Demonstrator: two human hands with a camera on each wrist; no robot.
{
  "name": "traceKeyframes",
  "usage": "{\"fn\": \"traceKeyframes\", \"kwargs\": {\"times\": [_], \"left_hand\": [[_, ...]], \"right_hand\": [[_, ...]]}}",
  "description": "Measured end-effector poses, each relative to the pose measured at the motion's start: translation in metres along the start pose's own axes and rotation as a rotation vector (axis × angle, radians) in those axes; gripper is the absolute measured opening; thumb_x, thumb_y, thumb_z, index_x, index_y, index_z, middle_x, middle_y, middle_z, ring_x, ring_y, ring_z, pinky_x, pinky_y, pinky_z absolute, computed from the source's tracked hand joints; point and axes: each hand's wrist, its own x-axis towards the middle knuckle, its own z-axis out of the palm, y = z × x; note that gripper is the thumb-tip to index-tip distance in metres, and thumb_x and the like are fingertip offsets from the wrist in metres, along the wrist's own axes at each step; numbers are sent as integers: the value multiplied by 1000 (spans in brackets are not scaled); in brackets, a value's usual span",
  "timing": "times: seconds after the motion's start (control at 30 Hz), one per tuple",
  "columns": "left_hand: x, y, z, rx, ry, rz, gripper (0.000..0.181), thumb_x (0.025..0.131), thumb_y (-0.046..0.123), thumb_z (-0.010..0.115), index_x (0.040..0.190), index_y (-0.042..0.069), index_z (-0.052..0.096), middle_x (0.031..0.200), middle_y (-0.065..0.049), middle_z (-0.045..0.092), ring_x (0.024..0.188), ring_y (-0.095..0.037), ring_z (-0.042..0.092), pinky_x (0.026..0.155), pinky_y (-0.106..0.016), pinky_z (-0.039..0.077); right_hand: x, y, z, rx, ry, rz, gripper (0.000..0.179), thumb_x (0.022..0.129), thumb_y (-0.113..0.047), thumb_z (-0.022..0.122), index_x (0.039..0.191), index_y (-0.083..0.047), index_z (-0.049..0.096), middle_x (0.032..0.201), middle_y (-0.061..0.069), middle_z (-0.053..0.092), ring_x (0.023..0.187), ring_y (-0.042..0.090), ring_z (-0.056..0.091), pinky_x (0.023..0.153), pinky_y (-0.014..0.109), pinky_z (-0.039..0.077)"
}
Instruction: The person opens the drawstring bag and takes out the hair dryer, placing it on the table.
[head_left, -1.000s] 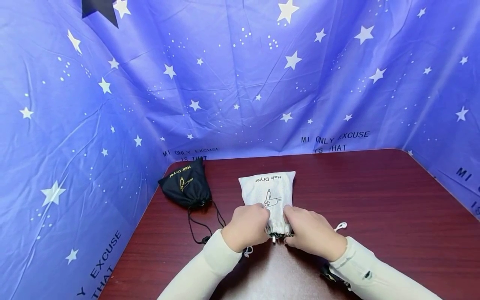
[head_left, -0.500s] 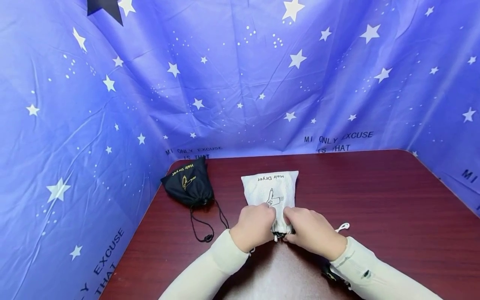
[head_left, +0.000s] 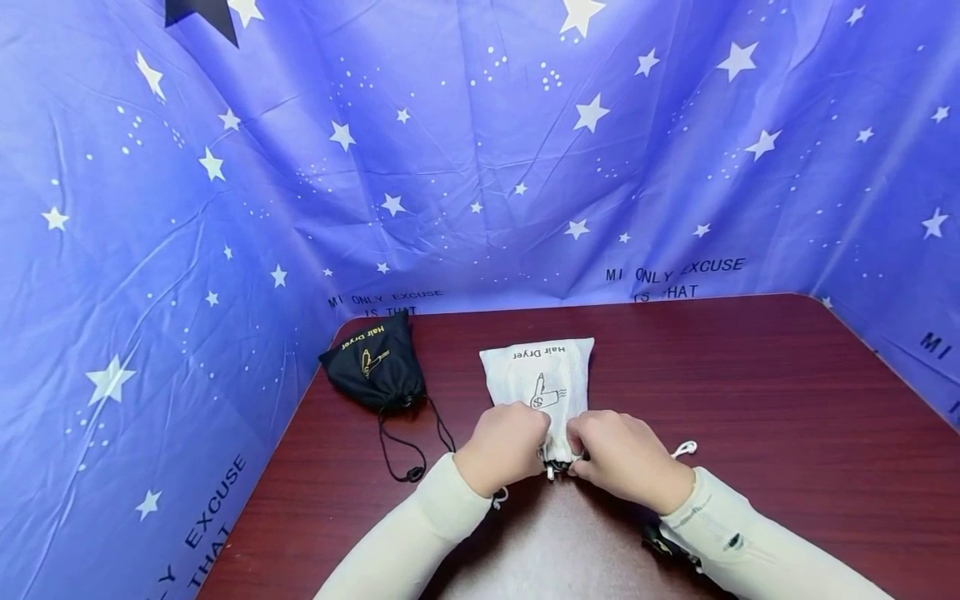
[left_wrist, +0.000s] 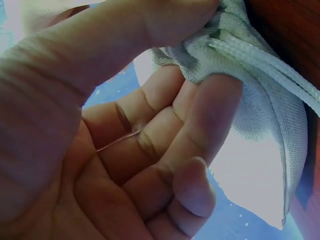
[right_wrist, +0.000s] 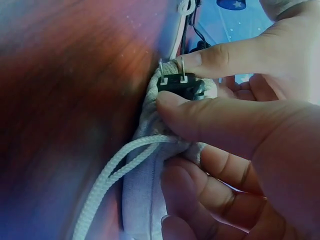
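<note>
A white drawstring bag (head_left: 536, 375) printed "Hair Dryer" lies on the table, its gathered mouth toward the person. My left hand (head_left: 504, 446) pinches the cloth at the left of the mouth, thumb over bent fingers. On the other side, my right hand (head_left: 630, 458) grips the mouth's cloth between thumb and fingers. Between the two thumbs a black two-pin plug (right_wrist: 176, 82) pokes out of the opening, prongs outward. White cord (right_wrist: 117, 162) loops out beside the right thumb; more white cord (left_wrist: 260, 60) shows in the left wrist view. What the bag holds inside is hidden.
A black "Hair Dryer" drawstring bag (head_left: 375, 367) lies at the back left, its black cord (head_left: 405, 471) trailing toward the left forearm. Blue star-printed cloth (head_left: 480, 167) hangs around the dark red table (head_left: 750, 392). A white cord end (head_left: 684, 450) shows behind the right wrist.
My left hand has shifted slightly right along the bag's mouth, closer to the right hand. The right hand keeps its hold, and the bags stay in place.
</note>
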Motion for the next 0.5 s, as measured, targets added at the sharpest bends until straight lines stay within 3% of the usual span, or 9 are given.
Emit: {"fn": "traceKeyframes", "kwargs": {"times": [0.2,0.5], "left_hand": [[1,-2,0,-15,-1,5,47,65,19,82,59,25,35,55,12,28,51,-8,29,38,-30,32],[2,-1,-1,-22,8,-18,40,65,29,85,65,24,45,57,12,43,49,-9,41,41,-32,34]], "right_hand": [[1,1,-5,-7,-13,5,42,65,-28,92,64,-31,50,65,-19,48,57,4,46,50,30,38],[2,4,-15,8,2,-17,41,67,-31,95,64,-33,53,65,-17,52,58,3,44,51,29,38]]}}
